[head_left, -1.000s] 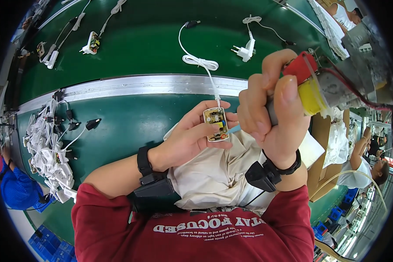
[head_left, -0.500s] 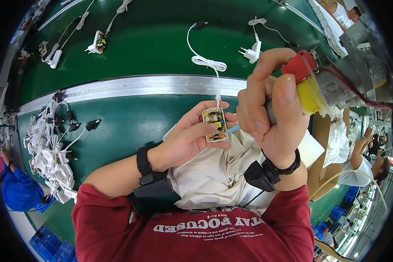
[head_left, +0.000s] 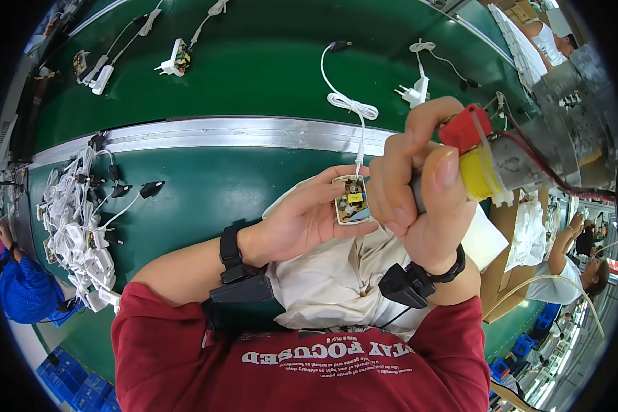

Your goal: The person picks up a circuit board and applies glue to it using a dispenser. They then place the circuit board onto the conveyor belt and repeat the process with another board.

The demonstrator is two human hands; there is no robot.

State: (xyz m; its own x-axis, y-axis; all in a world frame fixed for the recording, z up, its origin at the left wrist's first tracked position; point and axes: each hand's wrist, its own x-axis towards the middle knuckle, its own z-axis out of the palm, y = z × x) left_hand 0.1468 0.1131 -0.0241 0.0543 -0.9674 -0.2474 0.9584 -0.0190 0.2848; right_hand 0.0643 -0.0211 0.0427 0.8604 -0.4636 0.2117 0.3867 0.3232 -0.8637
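My left hand [head_left: 302,216] holds a small open white charger shell [head_left: 351,201] with a circuit board showing inside; its white cable [head_left: 350,110] runs up onto the green belt. My right hand [head_left: 422,199] is wrapped around a hanging power screwdriver [head_left: 487,165] with a red top, a yellow band and a grey body. The tool's tip sits hidden behind my fingers, right beside the charger shell. Both wrists wear black straps.
A pile of white chargers with cables [head_left: 75,213] lies at the left on the green table. More chargers [head_left: 175,58] [head_left: 417,89] ride the green conveyor beyond a metal rail [head_left: 220,132]. A beige cloth [head_left: 323,281] covers my lap. Other people sit at the right [head_left: 563,275].
The chargers on the conveyor have drifted to the right. My hands stay together with the shell and the screwdriver, barely shifted.
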